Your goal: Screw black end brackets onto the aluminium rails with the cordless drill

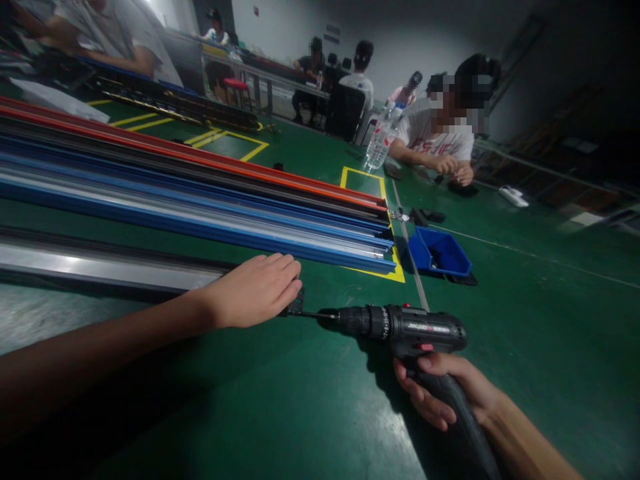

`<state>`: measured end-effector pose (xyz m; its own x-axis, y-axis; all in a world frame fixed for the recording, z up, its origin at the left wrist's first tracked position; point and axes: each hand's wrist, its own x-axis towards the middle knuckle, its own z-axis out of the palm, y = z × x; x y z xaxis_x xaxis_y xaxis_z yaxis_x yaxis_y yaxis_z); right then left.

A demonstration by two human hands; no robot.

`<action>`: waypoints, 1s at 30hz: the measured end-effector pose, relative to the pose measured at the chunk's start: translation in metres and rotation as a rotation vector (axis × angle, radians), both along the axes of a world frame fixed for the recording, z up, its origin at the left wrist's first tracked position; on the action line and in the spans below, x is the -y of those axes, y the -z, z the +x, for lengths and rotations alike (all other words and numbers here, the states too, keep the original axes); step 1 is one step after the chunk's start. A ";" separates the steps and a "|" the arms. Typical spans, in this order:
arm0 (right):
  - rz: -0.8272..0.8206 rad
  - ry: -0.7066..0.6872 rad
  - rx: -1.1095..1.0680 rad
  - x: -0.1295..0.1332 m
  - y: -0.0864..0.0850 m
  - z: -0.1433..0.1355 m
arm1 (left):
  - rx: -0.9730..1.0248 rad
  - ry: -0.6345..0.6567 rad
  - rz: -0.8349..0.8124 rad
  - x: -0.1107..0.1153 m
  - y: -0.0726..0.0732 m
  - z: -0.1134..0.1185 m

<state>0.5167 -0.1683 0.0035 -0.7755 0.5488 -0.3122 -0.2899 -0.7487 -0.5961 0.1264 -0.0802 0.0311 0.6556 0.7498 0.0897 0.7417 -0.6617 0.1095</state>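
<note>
My right hand (440, 390) is wrapped round the grip of a black cordless drill (400, 325), which lies level and points left. Its long thin bit (317, 315) reaches a small black end piece (296, 303) at the end of a metal rail (115, 267). Over that end of the rail lies my left hand (263, 287), fingers curled down around it. The fingertips and the spot where the bit meets the piece are partly hidden.
Blue rails (200, 223) and an orange rail (240, 163) lie side by side beyond the left hand. A blue bin (440, 253) stands right of their ends. Behind are plastic bottles (379, 143) and a person (435, 140) seated across the green table (310, 413).
</note>
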 end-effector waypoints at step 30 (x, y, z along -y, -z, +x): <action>0.006 0.011 0.076 0.001 0.004 0.004 | 0.007 -0.010 -0.049 -0.002 -0.003 -0.001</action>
<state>0.5207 -0.1691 -0.0009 -0.7438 0.5590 -0.3664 -0.2518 -0.7422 -0.6211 0.1253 -0.0782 0.0338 0.6472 0.7601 0.0573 0.7477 -0.6477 0.1465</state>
